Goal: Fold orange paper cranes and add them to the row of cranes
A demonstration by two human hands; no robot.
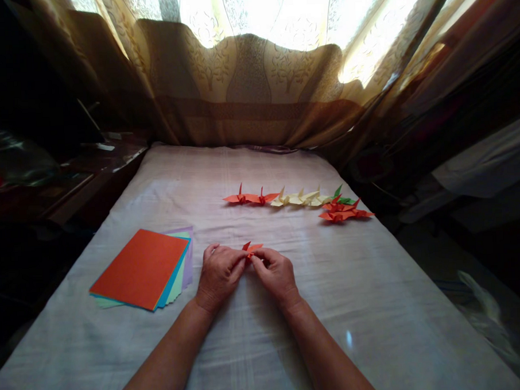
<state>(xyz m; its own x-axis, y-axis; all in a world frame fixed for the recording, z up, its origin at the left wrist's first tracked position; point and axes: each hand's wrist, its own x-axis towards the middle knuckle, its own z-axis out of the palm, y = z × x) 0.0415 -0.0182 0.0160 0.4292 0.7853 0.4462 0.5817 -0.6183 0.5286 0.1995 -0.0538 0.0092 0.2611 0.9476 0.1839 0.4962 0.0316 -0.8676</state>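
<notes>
My left hand and my right hand meet at the middle of the cloth-covered table. Both pinch a small folded orange paper piece between their fingertips; only its upper tips show above the fingers. To the left of my hands lies a stack of coloured paper sheets with an orange sheet on top. Farther back sits a row of finished paper cranes: orange, pale yellow, green and red ones.
A patterned brown and yellow curtain hangs behind the table's far edge, with bright window light above. A dark side table with dim items stands at the left. Dark clutter and white fabric lie at the right.
</notes>
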